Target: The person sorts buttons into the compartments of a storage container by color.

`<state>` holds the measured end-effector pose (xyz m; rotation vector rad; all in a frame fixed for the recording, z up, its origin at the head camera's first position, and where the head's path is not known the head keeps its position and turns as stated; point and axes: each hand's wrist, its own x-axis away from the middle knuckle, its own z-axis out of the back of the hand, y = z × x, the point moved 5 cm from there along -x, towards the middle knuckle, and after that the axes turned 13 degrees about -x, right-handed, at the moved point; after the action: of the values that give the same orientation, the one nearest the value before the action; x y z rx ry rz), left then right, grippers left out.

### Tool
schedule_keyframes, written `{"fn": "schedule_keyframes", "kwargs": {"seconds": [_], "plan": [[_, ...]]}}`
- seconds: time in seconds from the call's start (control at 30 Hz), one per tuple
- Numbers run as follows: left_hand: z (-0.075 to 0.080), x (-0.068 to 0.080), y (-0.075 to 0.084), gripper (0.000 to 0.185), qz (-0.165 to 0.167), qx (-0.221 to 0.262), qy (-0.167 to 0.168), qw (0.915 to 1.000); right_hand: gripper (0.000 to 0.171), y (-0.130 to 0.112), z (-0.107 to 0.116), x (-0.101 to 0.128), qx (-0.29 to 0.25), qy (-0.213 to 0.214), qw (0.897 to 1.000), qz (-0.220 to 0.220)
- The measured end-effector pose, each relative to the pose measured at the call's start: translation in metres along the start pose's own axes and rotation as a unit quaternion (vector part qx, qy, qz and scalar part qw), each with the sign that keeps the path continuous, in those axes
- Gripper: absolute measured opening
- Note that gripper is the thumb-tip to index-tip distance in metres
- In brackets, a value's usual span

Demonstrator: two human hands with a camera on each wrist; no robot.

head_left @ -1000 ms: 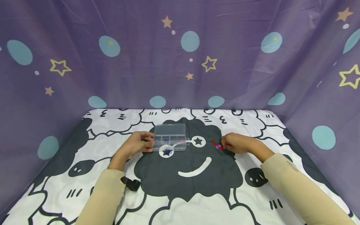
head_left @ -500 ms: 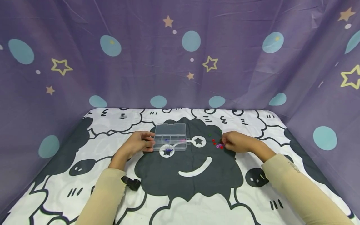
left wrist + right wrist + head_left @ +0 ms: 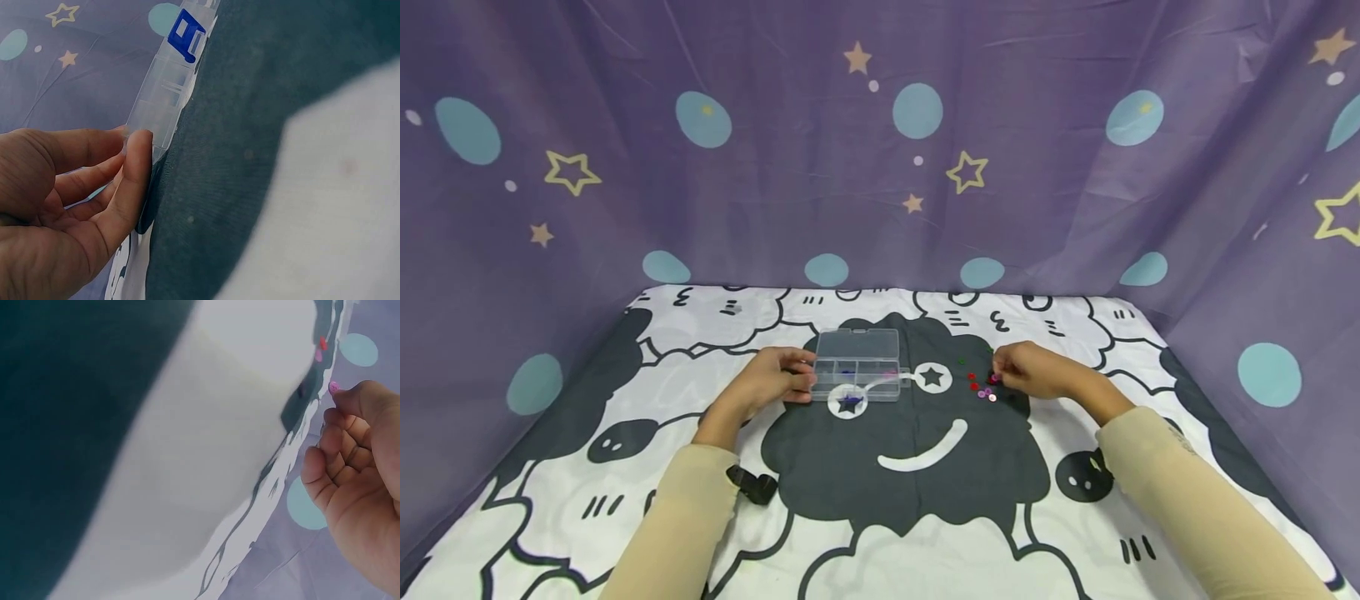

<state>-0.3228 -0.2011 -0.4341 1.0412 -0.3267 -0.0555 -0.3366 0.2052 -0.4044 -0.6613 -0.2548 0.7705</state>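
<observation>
A clear plastic compartment box [image 3: 876,390] stands on the dark patch of the cloth with its lid [image 3: 857,343] raised. Bluish and pinkish bits show inside, and a blue latch [image 3: 186,36] is on its front. My left hand [image 3: 772,379] grips the box's left end between thumb and fingers. To the right, my right hand [image 3: 1030,369] pinches a small pink button [image 3: 334,387] between thumb and forefinger, its other fingers curled. Just left of this hand lie small red buttons [image 3: 974,386], a purple one [image 3: 981,394] and a pale shiny one [image 3: 992,397].
Tiny green pieces [image 3: 962,361] lie farther back, behind the red ones. A sheep-print cloth [image 3: 925,550] covers the table, and a purple curtain [image 3: 820,167] hangs behind it. A black strap mount [image 3: 752,485] sits on the left sleeve.
My right hand has risen slightly, and a pink button now shows at its fingertips. A pale piece shows where a red one was. My left hand keeps its grip on the box.
</observation>
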Motion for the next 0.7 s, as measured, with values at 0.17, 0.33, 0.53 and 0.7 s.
{"fn": "schedule_keyframes", "kwargs": {"seconds": [0.17, 0.33, 0.53, 0.7], "plan": [[0.0, 0.0, 0.0, 0.049, 0.003, 0.002, 0.0, 1.0, 0.02, -0.007, 0.0, -0.012, -0.006, 0.002, 1.0, 0.019], [-0.001, 0.0, 0.0, 0.049, 0.002, 0.004, -0.002, 1.0, 0.022, -0.018, -0.002, -0.027, -0.009, -0.005, 1.0, 0.029], [-0.002, 0.0, -0.001, 0.049, 0.0, 0.004, -0.001, 1.0, 0.023, -0.031, -0.01, -0.045, 0.0, -0.006, 0.999, 0.044], [-0.001, 0.0, 0.0, 0.049, -0.003, 0.005, -0.002, 1.0, 0.018, -0.041, -0.018, -0.059, 0.006, -0.005, 0.998, 0.057]]}}
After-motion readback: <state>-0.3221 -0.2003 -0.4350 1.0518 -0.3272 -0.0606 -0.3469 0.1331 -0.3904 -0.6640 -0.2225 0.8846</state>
